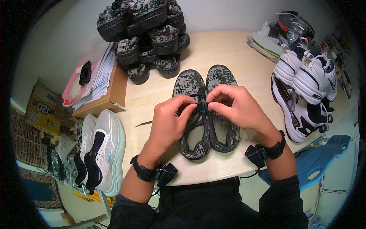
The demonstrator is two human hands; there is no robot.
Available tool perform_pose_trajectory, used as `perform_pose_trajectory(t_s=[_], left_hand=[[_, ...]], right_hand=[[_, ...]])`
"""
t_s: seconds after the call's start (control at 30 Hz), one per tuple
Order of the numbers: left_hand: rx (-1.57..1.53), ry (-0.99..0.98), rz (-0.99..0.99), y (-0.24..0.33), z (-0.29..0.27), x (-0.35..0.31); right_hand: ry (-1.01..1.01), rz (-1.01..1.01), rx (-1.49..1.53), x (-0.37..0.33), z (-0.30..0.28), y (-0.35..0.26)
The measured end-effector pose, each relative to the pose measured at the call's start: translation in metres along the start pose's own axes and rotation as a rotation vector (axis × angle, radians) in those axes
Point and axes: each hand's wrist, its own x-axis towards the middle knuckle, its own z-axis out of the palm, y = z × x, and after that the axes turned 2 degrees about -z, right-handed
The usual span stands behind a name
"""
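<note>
A pair of grey-and-black digital camouflage shoes lies side by side on the table, toes pointing away from me: a left shoe [189, 83] and a right shoe [222, 77]. Between them, over the inner edges, runs a dark shoelace [202, 102]. My left hand [171, 118] pinches the lace between thumb and forefinger above the left shoe. Facing it, my right hand [242, 107] pinches the lace too, just over the right shoe; the fingertips of both nearly meet. A loose lace end [144, 123] sticks out left of my left hand.
Similar camouflage shoes [166, 45] are stacked at the back of the wooden table [225, 47]. Grey-white sneakers [108, 152] stand at the left edge, beside a cardboard box [116, 89] with papers on it. White sneakers [314, 78] are piled at right, above a blue chair [316, 162].
</note>
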Motion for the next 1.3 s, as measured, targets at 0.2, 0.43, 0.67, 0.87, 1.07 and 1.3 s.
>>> perform_pose_trajectory(t_s=[0.2, 0.43, 0.67, 0.87, 1.07, 1.3], left_hand=[[0.029, 0.073, 0.11, 0.008, 0.001, 0.001], [-0.056, 0.054, 0.059, 0.002, 0.004, 0.0], [-0.484, -0.076, -0.28, -0.004, 0.005, 0.002], [-0.39, -0.044, -0.197, -0.002, 0.008, -0.002], [-0.344, -0.019, -0.19, -0.004, 0.014, -0.003], [-0.362, 0.051, -0.165, -0.004, 0.017, -0.007]], right_hand=[[0.006, -0.009, -0.019, 0.0, 0.0, -0.003], [0.04, -0.013, -0.017, 0.001, 0.003, 0.001], [0.076, -0.063, -0.02, 0.001, 0.007, 0.007], [0.07, -0.022, -0.012, 0.001, 0.006, 0.007], [0.064, -0.046, -0.012, 0.001, 0.006, 0.005], [0.064, -0.064, -0.056, 0.0, 0.005, 0.004]])
